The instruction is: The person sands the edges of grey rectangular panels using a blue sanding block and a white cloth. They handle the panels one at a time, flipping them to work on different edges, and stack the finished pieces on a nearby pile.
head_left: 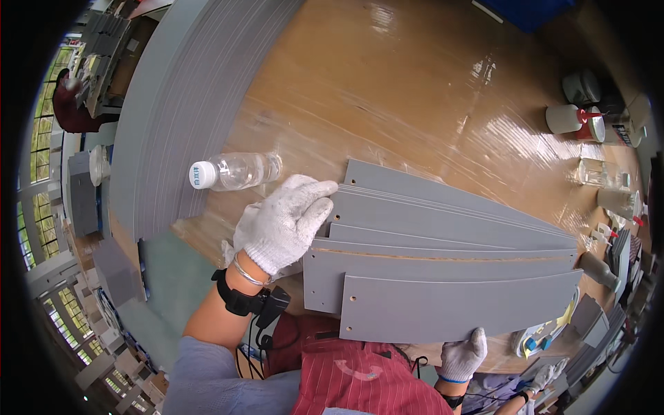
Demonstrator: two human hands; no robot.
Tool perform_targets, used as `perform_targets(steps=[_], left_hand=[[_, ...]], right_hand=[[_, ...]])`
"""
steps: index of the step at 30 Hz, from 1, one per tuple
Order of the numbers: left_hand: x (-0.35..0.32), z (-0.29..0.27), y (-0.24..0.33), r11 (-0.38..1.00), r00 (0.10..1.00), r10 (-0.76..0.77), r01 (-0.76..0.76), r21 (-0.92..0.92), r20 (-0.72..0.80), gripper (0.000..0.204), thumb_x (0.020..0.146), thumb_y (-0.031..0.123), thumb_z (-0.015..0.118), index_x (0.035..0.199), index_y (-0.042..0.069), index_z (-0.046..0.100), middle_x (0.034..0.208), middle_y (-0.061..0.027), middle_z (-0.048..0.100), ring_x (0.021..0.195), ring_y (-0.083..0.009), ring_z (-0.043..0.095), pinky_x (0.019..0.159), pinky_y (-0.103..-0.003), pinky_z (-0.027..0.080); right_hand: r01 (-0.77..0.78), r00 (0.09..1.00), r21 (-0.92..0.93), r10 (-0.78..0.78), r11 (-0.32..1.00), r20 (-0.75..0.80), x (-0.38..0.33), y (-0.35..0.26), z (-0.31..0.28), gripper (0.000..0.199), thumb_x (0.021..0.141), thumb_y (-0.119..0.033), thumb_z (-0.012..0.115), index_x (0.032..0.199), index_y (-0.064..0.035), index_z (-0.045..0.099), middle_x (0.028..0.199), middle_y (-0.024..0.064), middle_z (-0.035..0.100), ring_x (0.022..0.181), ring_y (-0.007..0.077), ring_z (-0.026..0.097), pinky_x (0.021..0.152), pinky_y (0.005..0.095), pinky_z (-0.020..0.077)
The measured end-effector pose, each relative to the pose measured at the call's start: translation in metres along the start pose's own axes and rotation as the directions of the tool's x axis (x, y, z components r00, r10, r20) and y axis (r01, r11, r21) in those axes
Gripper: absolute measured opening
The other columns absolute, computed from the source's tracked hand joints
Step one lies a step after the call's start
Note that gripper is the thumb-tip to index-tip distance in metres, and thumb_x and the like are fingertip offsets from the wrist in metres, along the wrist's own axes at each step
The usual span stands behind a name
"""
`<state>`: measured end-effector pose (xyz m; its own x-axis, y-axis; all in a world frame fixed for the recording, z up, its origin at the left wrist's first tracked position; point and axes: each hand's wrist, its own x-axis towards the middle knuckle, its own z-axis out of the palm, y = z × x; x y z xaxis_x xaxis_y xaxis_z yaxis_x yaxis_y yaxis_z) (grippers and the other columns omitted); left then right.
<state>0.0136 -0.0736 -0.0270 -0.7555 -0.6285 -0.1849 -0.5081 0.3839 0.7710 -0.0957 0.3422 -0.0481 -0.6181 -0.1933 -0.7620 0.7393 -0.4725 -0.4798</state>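
Observation:
Several grey panels (443, 218) with small holes near their ends lie fanned out in front of me, overlapping toward the right. My left hand (283, 221), in a white knit glove, has its fingers curled together at the left ends of the upper panels. The nearest grey panel (449, 304) overhangs toward my body. Its lower edge is gripped by my gloved right hand (465, 356), thumb on top, the other fingers hidden beneath. A brown strip shows along the edge of the panel behind it. Left of the panels, a clear plastic bottle (238, 171) with a white cap lies on its side.
A tall stack of grey boards (183, 104) stands at the left on the film-covered brown table (387, 90). Glue bottles (564, 119) and jars line the far right. Another person's gloved hand (550, 373) is at lower right; a person in dark red (72, 111) is at upper left.

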Motion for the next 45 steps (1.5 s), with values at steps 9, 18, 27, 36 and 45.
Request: perform_targets(steps=[9,18,27,36,45], left_hand=[[0.000,0.003,0.009,1.000,0.997,0.025,-0.026,0.016,0.074,0.016,0.082,0.013,0.074,0.097,0.008,0.072,0.085,-0.0051,0.065,0.072,-0.0171,0.066,0.066,-0.028,0.051],[0.002,0.015,-0.004,1.000,0.999,0.026,-0.027,0.017,0.028,0.014,0.079,0.014,0.075,0.090,0.007,0.073,0.079,-0.0049,0.066,0.069,-0.0189,0.065,0.066,-0.028,0.050],[-0.050,0.011,-0.024,0.689,0.880,-0.404,0.473,-0.549,0.251,0.054,0.084,0.022,0.071,0.129,-0.003,0.055,0.103,-0.0027,0.060,0.091,-0.0110,0.054,0.085,-0.027,0.047],[-0.055,0.007,-0.039,0.995,0.995,0.099,-0.099,0.013,0.014,0.041,0.081,0.017,0.073,0.114,-0.004,0.061,0.114,-0.0107,0.061,0.104,-0.0235,0.059,0.099,-0.039,0.045],[-0.026,0.006,-0.041,0.894,0.987,-0.160,0.139,-0.427,-0.015,0.046,0.093,0.002,0.061,0.138,-0.004,0.049,0.125,-0.0111,0.059,0.114,-0.0171,0.057,0.099,-0.032,0.047]], right_hand=[[-0.006,0.996,0.066,0.000,0.998,0.085,-0.003,0.004,0.017,0.029,0.096,-0.015,0.057,0.120,0.0002,0.061,0.124,0.0114,0.066,0.115,0.0246,0.062,0.099,0.0414,0.0526],[-0.020,0.997,0.099,0.028,0.995,-0.079,-0.006,0.002,0.016,0.033,0.084,-0.010,0.064,0.116,-0.0008,0.064,0.120,0.0128,0.067,0.111,0.0293,0.065,0.095,0.0450,0.0547],[-0.025,0.994,0.104,0.036,0.994,-0.101,-0.007,0.004,0.026,0.040,0.082,-0.006,0.064,0.121,-0.0039,0.061,0.119,0.0123,0.066,0.110,0.0297,0.064,0.093,0.0451,0.0551],[-0.016,1.000,0.080,0.017,0.997,-0.008,0.002,0.008,0.043,0.030,0.086,-0.009,0.067,0.115,0.0000,0.063,0.115,0.0154,0.069,0.111,0.0333,0.066,0.092,0.0475,0.0560],[0.059,0.992,0.106,-0.070,0.993,0.104,-0.025,0.009,0.056,0.031,0.093,-0.001,0.062,0.123,0.0009,0.057,0.114,0.0141,0.067,0.104,0.0267,0.069,0.088,0.0409,0.0606]])
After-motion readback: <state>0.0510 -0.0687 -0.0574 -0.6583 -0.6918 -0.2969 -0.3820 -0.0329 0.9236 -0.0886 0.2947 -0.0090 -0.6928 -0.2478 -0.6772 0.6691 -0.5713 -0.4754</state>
